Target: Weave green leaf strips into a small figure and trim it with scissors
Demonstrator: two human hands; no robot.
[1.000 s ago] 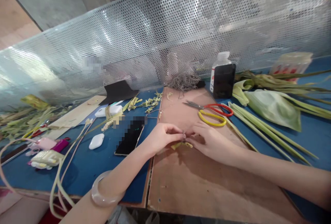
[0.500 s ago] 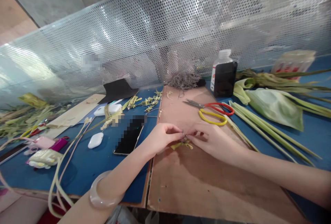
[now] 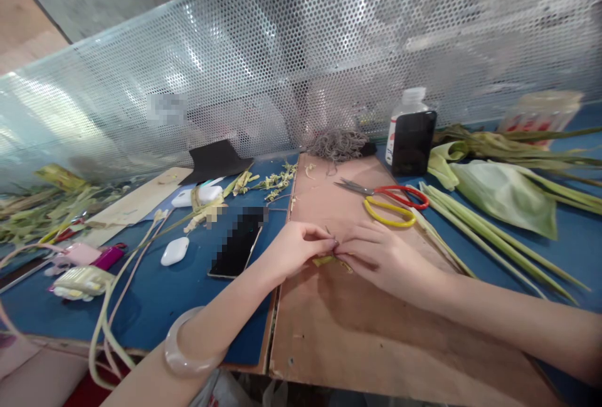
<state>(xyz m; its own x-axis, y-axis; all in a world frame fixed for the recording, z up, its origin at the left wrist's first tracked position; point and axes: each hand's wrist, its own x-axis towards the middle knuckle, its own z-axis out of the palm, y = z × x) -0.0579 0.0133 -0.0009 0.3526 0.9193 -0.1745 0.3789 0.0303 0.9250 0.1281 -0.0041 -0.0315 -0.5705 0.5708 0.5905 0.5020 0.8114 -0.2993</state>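
My left hand [image 3: 303, 249] and my right hand [image 3: 383, 256] meet over the wooden board [image 3: 338, 325], fingertips almost touching. Thumb and index finger of the left are pinched on a small yellow-green plant-leaf piece [image 3: 323, 261], and a thin dark strand pokes up beside them. The right fingers are also pinched together at this piece; they hide most of it. Ends of the leaf stick out below both hands. Beyond the right hand lies a pair of scissors [image 3: 371, 193] with one red and one yellow handle, blades slightly apart.
Left of the board are a phone [image 3: 237, 244], a white earbud case [image 3: 175, 251] and pale cables [image 3: 104, 313]. Green leaf strips [image 3: 493, 237] and a dark-fronted bottle [image 3: 412, 140] stand right. Grey string [image 3: 336, 145] lies before the perforated metal screen [image 3: 235, 81].
My right hand has turned slightly, its fingers now closer together and nearer the left fingertips. The left hand stays almost in place. The leaf piece has tilted a little.
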